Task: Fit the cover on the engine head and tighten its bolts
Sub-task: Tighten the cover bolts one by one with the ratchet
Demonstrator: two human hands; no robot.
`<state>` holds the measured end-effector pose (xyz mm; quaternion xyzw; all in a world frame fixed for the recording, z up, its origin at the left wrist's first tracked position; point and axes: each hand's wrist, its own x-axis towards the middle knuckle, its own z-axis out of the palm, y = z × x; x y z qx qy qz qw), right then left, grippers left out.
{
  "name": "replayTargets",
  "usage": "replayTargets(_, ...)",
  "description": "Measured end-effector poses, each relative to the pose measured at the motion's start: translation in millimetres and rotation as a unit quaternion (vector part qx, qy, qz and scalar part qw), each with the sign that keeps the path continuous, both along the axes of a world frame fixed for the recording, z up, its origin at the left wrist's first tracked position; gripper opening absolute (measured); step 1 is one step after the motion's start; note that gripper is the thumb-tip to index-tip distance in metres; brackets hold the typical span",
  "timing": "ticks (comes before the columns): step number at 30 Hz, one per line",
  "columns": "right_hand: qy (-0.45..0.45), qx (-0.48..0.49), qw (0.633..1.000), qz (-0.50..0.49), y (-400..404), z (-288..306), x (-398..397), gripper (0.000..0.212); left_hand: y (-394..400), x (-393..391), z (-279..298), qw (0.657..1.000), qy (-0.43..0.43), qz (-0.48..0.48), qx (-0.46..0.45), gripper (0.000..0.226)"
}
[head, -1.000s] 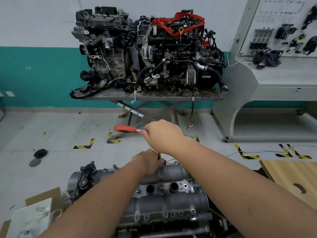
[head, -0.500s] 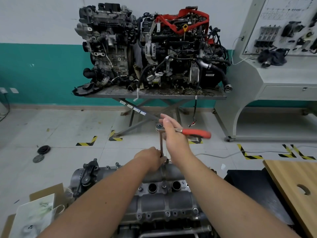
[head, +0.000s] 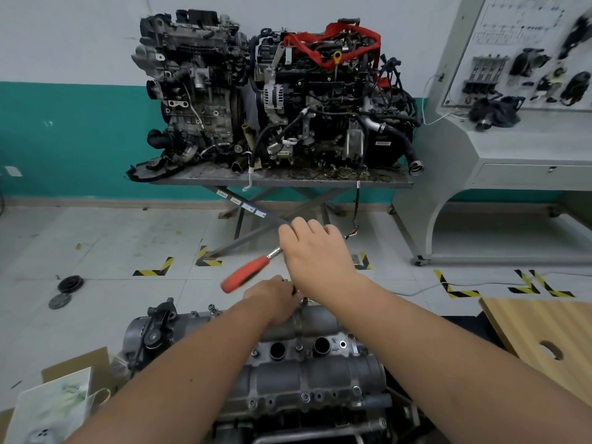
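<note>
Cover: grey metal, seated on the engine head, bottom centre. Ratchet: red handle angled down-left, head end hidden under right hand, fingers curled over it. Left hand: fingers pinching the tool's shaft at the cover's far edge.

Both hands on ratchet over cover

Red-handled ratchet, grey cover, yellow-black striped floor markings.
</note>
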<state>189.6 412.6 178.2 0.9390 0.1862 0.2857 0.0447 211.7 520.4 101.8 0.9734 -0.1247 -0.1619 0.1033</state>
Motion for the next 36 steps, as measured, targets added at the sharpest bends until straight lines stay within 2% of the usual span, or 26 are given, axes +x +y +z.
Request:
replayTargets(3,0.147,-0.008,0.988,-0.041,13,12,-3,0.060,5,2,-3,0.999,0.006,-0.036,0.021,0.032)
replayTargets(5,0.179,-0.036,0.983,-0.034,17,19,-2,0.068,5,3,-8,0.997,-0.014,-0.064,0.033,0.032)
replayTargets(8,0.230,-0.042,0.972,-0.016,15,32,3,0.058,7,7,-14,0.996,-0.021,-0.076,0.049,0.039)
replayTargets(12,0.292,0.049,0.955,-0.001,15,38,5,0.035,8,7,-17,0.988,-0.010,-0.110,0.107,0.046)
replayTargets(13,0.296,0.084,0.951,-0.006,16,38,7,0.034,10,9,-17,0.991,0.003,-0.102,0.084,0.047)
replayTargets(15,0.323,0.165,0.932,-0.015,17,38,9,0.034,15,10,-16,0.997,0.040,-0.051,-0.029,0.045)
replayTargets(16,0.360,0.235,0.903,-0.014,17,38,11,0.031,19,11,-17,0.992,0.056,-0.025,-0.113,0.043)
replayTargets(17,0.408,0.342,0.846,-0.014,16,36,13,0.026,22,9,-15,0.976,0.077,0.004,-0.204,0.042)
replayTargets(18,0.452,0.465,0.761,-0.018,16,35,14,0.021,24,7,-10,0.947,0.094,0.049,-0.303,0.045)
replayTargets(19,0.478,0.568,0.670,-0.023,17,32,16,0.020,24,5,-4,0.904,0.100,0.112,-0.400,0.044)
replayTargets(20,0.481,0.641,0.597,-0.024,17,28,18,0.019,24,4,6,0.855,0.097,0.180,-0.477,0.038)
replayTargets(22,0.453,0.750,0.482,-0.011,17,17,22,0.016,24,4,28,0.753,0.107,0.276,-0.587,0.027)
replayTargets(24,0.421,0.815,0.397,0.012,18,9,24,0.013,26,9,49,0.668,0.144,0.286,-0.672,0.030)
replayTargets(25,0.408,0.824,0.392,0.016,18,5,26,0.014,27,9,62,0.657,0.151,0.267,-0.688,0.031)
replayTargets(26,0.394,0.827,0.400,0.012,19,2,25,0.017,27,9,74,0.682,0.141,0.235,-0.678,0.029)
replayTargets(29,0.352,0.825,0.443,0.003,24,-8,24,0.020,16,7,100,0.852,0.042,0.101,-0.512,0.014)
replayTargets(30,0.334,0.824,0.458,0.007,25,-10,23,0.019,11,5,107,0.887,0.014,0.069,-0.456,0.015)
replayTargets(32,0.299,0.815,0.496,0.019,23,-13,19,0.023,2,1,116,0.924,-0.017,0.046,-0.379,0.018)
replayTargets(33,0.288,0.815,0.503,0.022,20,-16,17,0.024,-2,0,120,0.934,-0.025,0.046,-0.353,0.020)
replayTargets(34,0.284,0.820,0.497,0.026,18,-17,14,0.024,-7,-1,123,0.945,-0.032,0.048,-0.323,0.022)
replayTargets(36,0.299,0.835,0.462,0.032,14,-24,6,0.027,-19,-3,124,0.970,-0.055,0.039,-0.232,0.021)
